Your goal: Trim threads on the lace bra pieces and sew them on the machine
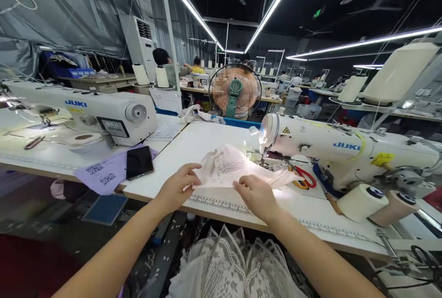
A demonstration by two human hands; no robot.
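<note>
A thin, pale pink-white piece of fabric [226,165] with a lace-like patch is stretched between my hands over the white table [165,176]. My left hand [179,185] pinches its left edge. On the near edge, my right hand [256,193] grips the cloth with fingers pressed together. The fabric's right part reaches to the needle area of the white JUKI sewing machine [317,143], where a bright lamp shines. I cannot tell whether it lies under the presser foot. Red-handled scissors [306,177] rest just right of the fabric. White lace garments [238,265] lie in my lap.
A black phone [139,162] sits on purple cloth [103,176] to the left, near a second JUKI machine [83,109]. Thread cones [362,202] lie at the right. A large fan [235,90] stands beyond the table. A ruler strip [221,203] runs along the front edge.
</note>
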